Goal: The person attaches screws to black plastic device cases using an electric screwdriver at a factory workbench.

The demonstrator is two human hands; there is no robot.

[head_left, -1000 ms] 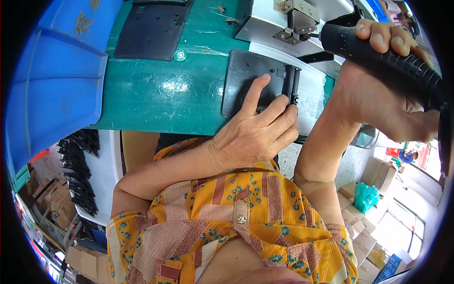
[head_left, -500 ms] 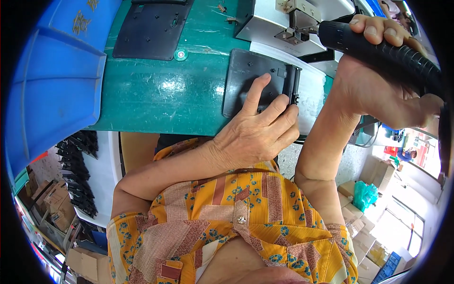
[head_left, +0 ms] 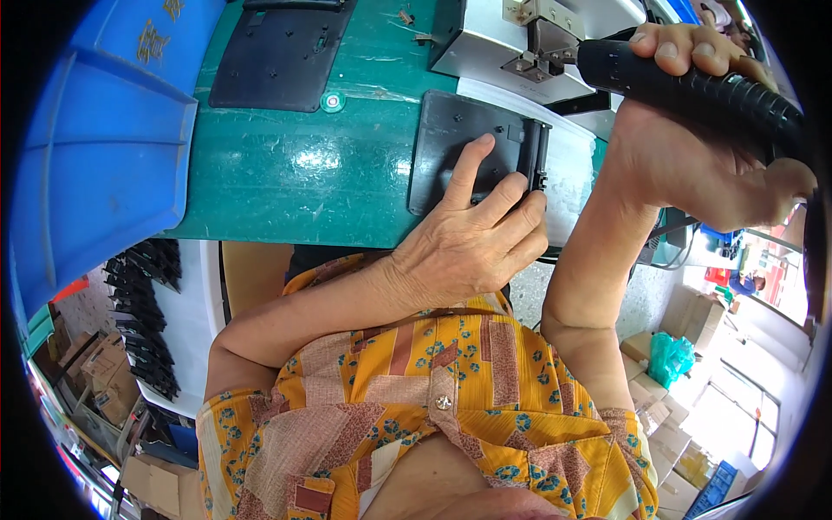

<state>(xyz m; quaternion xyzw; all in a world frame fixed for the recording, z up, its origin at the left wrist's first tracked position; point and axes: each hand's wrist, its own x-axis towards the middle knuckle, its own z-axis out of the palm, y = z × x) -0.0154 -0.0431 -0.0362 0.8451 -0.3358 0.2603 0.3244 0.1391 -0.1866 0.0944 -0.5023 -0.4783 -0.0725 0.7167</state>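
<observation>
A black plastic panel [head_left: 442, 139], with a rod-like ridge along its right side, lies on the green table near its front edge. My left hand [head_left: 468, 238] holds it down, index finger stretched over its face and the other fingers curled by the ridge. Raised at the right, my right hand [head_left: 685, 165] is wrapped round a black electric screwdriver [head_left: 685, 87]. Its front end points left and sits close against the metal mouth of a silver box-shaped machine [head_left: 490, 43]. Whether the bit is inside that mouth, I cannot tell.
Another black panel [head_left: 273, 61] lies at the far left of the green table [head_left: 269, 191], next to a small round disc [head_left: 332, 101]. A large blue bin [head_left: 113, 147] stands at the left edge. Several black parts [head_left: 143, 321] lie on a white surface below it.
My right hand and the screwdriver have shifted slightly left, toward the machine's metal mouth. My left hand and the panel stay where they were.
</observation>
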